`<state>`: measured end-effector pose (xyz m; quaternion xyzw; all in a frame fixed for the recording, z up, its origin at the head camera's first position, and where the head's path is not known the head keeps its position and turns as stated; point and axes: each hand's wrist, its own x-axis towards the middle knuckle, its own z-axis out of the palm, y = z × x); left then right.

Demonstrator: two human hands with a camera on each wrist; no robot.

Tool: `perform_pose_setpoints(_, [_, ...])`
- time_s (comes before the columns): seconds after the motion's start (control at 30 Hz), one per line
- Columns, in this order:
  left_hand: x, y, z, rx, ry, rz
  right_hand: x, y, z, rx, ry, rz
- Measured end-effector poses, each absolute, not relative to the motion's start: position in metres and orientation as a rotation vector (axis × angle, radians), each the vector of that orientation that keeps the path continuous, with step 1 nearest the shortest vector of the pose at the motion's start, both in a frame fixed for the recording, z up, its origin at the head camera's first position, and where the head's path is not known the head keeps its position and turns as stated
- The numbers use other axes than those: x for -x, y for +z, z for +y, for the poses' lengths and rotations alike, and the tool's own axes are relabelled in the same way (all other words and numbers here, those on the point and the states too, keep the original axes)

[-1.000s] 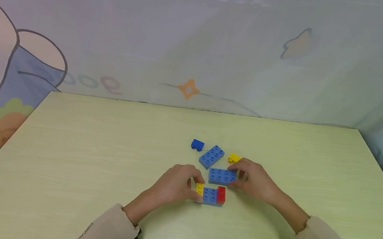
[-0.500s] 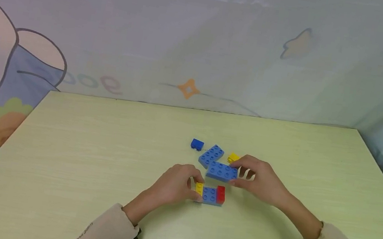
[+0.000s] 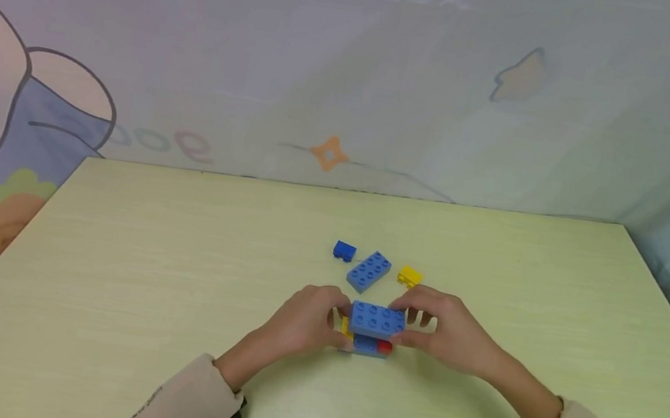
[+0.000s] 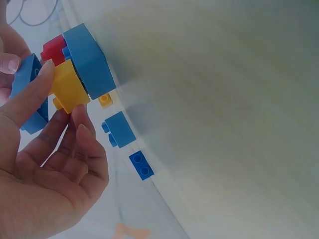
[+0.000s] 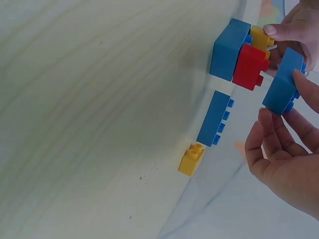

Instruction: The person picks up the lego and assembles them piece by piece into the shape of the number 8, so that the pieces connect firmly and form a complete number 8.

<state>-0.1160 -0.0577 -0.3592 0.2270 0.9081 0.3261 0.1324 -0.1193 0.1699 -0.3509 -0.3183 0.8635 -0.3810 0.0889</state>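
My left hand (image 3: 311, 317) pinches the yellow brick (image 4: 70, 84) on the left end of a long blue brick (image 4: 89, 60) lying on the table. On that brick's right end sits a red brick (image 5: 249, 67); blue studs show between the two. My right hand (image 3: 443, 328) grips a second long blue brick (image 3: 377, 321) by its right end, studs up. It hangs just above the yellow and red bricks, a gap showing in the right wrist view, and hides part of them in the head view.
Behind the hands lie a loose long blue brick (image 3: 368, 272), a small dark blue brick (image 3: 344, 251) and a small yellow brick (image 3: 410, 276). The pale wooden table (image 3: 173, 250) ends at a printed curtain (image 3: 265, 68).
My right hand has lifted the long blue brick off the table and brought it toward me and left, over the yellow and red bricks. My left hand has stayed in place.
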Motion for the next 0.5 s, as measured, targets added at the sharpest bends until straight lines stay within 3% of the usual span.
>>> perform_pose_setpoints(0.5, [0.1172, -0.3612, -0.0568, -0.663, 0.9, 2.653, 0.1158, -0.3594, 0.1634, 0.985, -1.169, 2.579])
